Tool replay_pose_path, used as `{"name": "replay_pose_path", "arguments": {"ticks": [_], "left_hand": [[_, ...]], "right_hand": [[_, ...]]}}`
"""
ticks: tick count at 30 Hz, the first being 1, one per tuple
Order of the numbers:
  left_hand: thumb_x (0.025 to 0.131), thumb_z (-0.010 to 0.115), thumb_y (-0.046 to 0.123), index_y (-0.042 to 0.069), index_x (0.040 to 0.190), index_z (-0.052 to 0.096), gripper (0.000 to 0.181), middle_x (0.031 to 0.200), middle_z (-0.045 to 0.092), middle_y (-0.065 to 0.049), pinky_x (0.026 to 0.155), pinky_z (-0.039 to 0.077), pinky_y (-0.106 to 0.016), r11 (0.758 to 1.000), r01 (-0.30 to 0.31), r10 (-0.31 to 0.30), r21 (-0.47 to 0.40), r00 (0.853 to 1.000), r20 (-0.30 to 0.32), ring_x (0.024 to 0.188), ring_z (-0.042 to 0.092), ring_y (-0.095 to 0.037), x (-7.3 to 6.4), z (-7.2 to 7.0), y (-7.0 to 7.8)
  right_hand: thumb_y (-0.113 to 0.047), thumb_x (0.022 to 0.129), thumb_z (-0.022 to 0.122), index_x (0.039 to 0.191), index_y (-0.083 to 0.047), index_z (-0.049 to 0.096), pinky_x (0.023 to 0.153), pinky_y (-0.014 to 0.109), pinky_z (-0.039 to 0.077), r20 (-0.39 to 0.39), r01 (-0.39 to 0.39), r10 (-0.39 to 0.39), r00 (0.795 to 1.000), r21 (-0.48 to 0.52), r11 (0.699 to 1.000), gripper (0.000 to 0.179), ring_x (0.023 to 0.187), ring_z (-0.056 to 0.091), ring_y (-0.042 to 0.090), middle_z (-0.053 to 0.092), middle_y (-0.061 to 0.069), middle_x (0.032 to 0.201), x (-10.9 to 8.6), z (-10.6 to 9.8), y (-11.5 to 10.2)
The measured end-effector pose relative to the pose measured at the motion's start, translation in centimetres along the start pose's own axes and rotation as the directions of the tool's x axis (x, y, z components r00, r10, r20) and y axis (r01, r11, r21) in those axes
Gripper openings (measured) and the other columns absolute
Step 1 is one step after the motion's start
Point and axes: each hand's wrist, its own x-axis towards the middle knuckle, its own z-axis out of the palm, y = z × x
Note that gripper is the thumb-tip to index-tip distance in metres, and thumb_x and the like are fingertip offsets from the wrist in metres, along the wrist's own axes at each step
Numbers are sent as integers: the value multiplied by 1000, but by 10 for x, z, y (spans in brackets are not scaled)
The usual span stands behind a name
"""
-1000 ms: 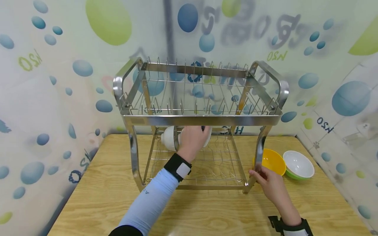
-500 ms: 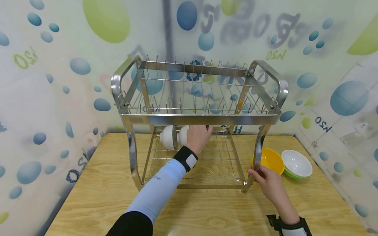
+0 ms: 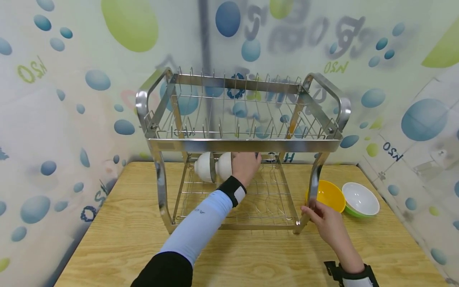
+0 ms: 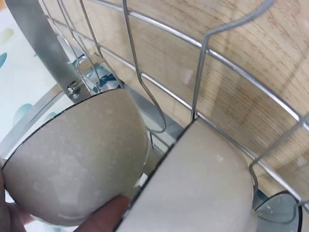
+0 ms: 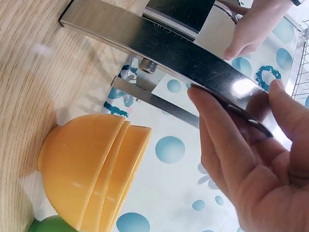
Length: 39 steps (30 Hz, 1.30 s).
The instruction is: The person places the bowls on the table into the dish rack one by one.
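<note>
A two-tier metal dish rack (image 3: 244,145) stands on the table. Two white bowls with dark rims, a left one (image 3: 205,167) and a second one (image 3: 224,166), stand on edge at the back left of its lower tier. My left hand (image 3: 246,165) reaches in beside them; in the left wrist view its fingers (image 4: 104,215) hold another pale bowl (image 4: 79,159) by its lower side, close to the neighbouring bowl (image 4: 193,179). That held bowl is hidden in the head view. With thumb and fingers my right hand (image 3: 328,223) grips the rack's front right leg (image 5: 169,53).
Stacked yellow bowls (image 3: 328,195) stand just right of the rack, beside a white-lined green bowl (image 3: 361,200). Upright wires line the upper tier (image 3: 236,119). A patterned backdrop (image 3: 394,71) rises behind the wooden table (image 3: 251,259).
My left hand has moved to the right along the lower tier, uncovering the second white bowl. My right hand has stayed on the rack's leg.
</note>
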Motion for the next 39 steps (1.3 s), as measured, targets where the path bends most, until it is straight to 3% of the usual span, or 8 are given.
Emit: {"name": "replay_pose_path", "arguments": {"ticks": [3, 9, 12, 19, 28, 35, 39], "left_hand": [[97, 48, 41, 16, 47, 43, 55, 43, 48, 0, 53, 45, -39, 1000, 6, -5, 24, 1000, -7, 43, 53, -20, 0, 1, 1], [97, 47, 41, 17, 47, 50, 56, 43, 50, 0, 52, 45, -38, 993, -10, 13, 116, 999, -32, 41, 52, -18, -1, 7, 2], [96, 48, 42, 16, 54, 58, 51, 52, 60, -4, 58, 44, -40, 989, -1, 10, 150, 998, -61, 52, 59, -23, -1, 9, 2], [100, 39, 45, 13, 56, 63, 60, 64, 69, -10, 62, 48, -40, 975, -10, 1, 223, 999, 37, 71, 67, -31, -2, 12, 4], [99, 41, 43, 9, 69, 72, 55, 80, 73, -15, 64, 51, -39, 985, -3, -10, 174, 997, 77, 79, 67, -32, -2, 13, 4], [99, 42, 43, 10, 69, 72, 54, 72, 71, -12, 54, 50, -34, 981, -8, -1, 196, 999, 49, 69, 65, -28, -3, 12, 4], [99, 41, 43, 9, 77, 73, 51, 74, 71, -11, 51, 49, -32, 981, -2, -13, 195, 997, 78, 67, 64, -26, -2, 12, 5]], "right_hand": [[-39, 92, 58, 92, -8, 63, 64, 23, 49, 4, -3, 3, 1000, -1, 1000, 31, 73, 53, 16, 61, 3, 78, 0, 0, 0], [-40, 91, 58, 91, -9, 63, 64, 22, 48, 13, -13, 12, 1000, 2, 1000, 32, 73, 53, 16, 61, 3, 78, 0, -1, 0], [-40, 92, 58, 91, -9, 63, 65, 22, 49, 17, -13, 13, 1000, 5, 1000, 31, 73, 53, 16, 61, 3, 79, 1, -1, 0], [-40, 92, 58, 89, -8, 62, 63, 21, 48, 19, -10, 10, 1000, 5, 1000, 32, 72, 52, 15, 60, 4, 77, 0, -1, 0], [-41, 91, 58, 89, -9, 62, 63, 20, 49, 25, -14, 14, 1000, 19, 1000, 33, 73, 52, 15, 60, 4, 78, 0, -1, 0], [-39, 91, 59, 90, -8, 62, 66, 22, 50, 27, -30, 30, 999, 14, 999, 31, 74, 53, 16, 60, 4, 78, 1, -1, 0], [-38, 91, 59, 91, -8, 63, 67, 23, 51, 29, -32, 32, 999, 12, 999, 30, 74, 54, 16, 61, 4, 79, 1, -2, 0]]}}
